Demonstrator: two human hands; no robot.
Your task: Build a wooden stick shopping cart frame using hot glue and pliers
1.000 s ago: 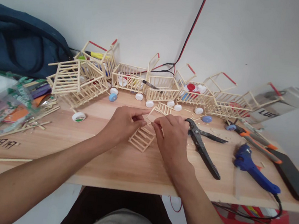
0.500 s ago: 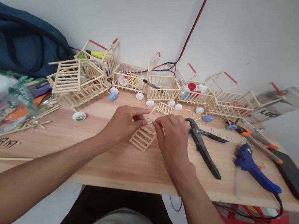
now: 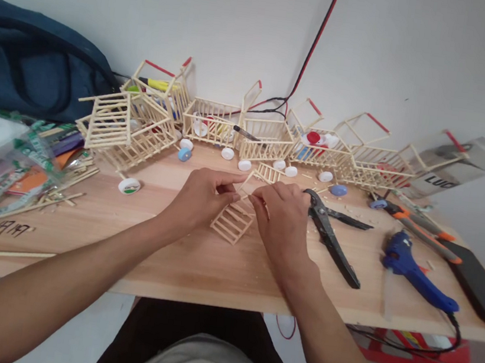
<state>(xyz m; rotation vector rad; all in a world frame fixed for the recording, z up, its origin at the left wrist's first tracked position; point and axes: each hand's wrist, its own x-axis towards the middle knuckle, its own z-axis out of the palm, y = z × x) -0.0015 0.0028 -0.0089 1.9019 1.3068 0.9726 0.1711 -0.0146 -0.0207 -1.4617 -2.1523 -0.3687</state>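
A small ladder-like panel of thin wooden sticks [image 3: 231, 223] lies on the wooden table [image 3: 196, 264] at the centre. My left hand [image 3: 204, 197] pinches the upper end of this stick frame with thumb and forefinger. From the right, my right hand [image 3: 284, 220] meets it, its fingertips closed on the same upper part of the frame. Both hands touch one another's working point above the panel. Part of the frame is hidden behind the fingers.
Several stick-built carts [image 3: 258, 133] with red handles and bottle-cap wheels line the wall. Black cutters [image 3: 329, 234], a blue glue gun [image 3: 414, 269] and orange pliers [image 3: 411, 221] lie to the right. Stick packets [image 3: 7, 168] and a dark bag [image 3: 30, 64] sit left.
My hands stay on the stick frame with barely any movement. The view has tilted slightly, so the table contents sit a little higher in the picture.
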